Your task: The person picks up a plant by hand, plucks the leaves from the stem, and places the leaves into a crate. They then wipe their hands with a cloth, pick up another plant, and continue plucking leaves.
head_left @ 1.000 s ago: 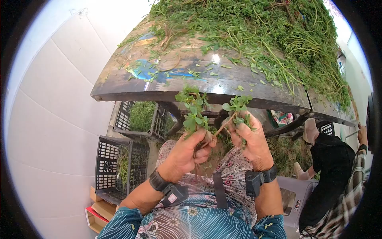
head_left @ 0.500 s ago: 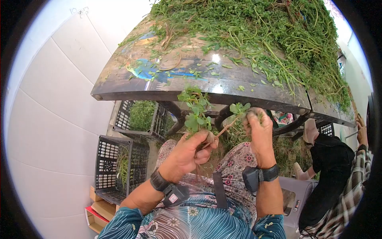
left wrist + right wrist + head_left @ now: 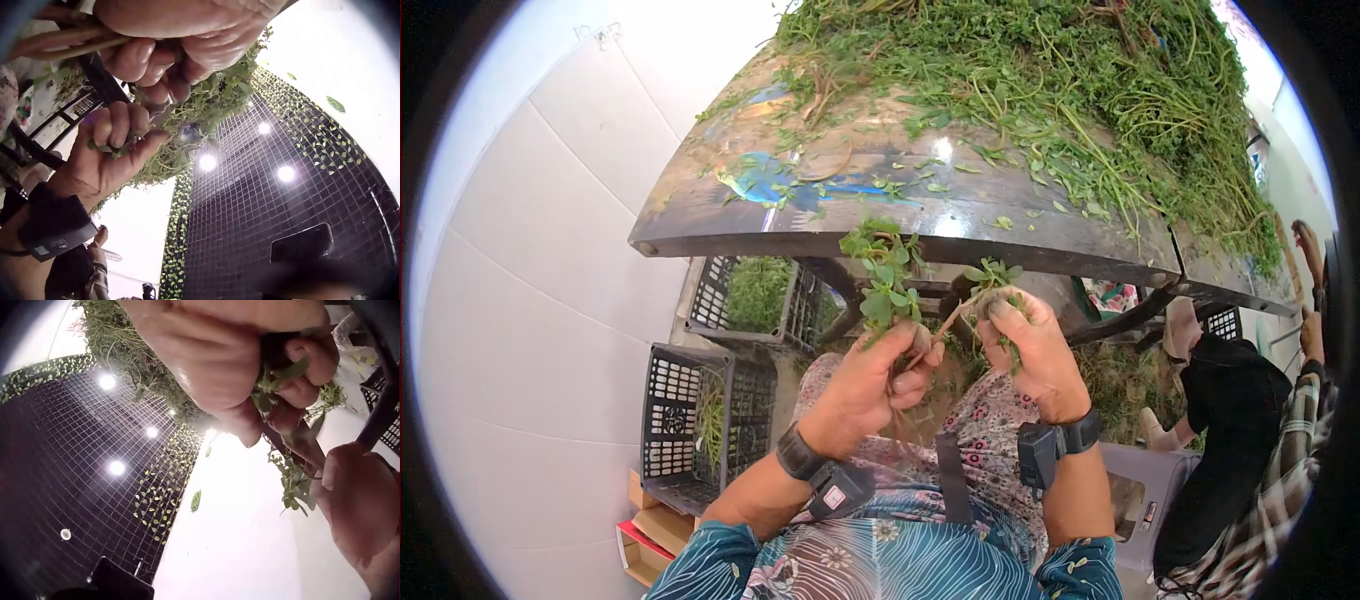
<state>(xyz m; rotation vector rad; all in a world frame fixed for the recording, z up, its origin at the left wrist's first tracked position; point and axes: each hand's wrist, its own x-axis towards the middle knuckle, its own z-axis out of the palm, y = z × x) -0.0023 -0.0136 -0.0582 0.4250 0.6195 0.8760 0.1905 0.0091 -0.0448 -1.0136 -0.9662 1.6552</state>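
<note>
My left hand grips a small bunch of purslane, round green leaves standing above the fist; its reddish stems trail out of the palm in the left wrist view. Close beside it, in front of the table edge, my right hand pinches a purslane sprig with thumb and fingers. A thin pale stem spans the gap between both hands, and a leafy tip pokes up behind the right fingers. In the right wrist view, small leaves show within the right hand's curled fingers.
A wooden table carries a big heap of greens and scattered leaves. Black plastic crates with greens stand on the floor at left. To the right sits another person, near a grey plastic stool.
My right hand first moved away to the right and turned over, then came back left to pinch the stem near the left hand. The left hand has kept its grip and place.
</note>
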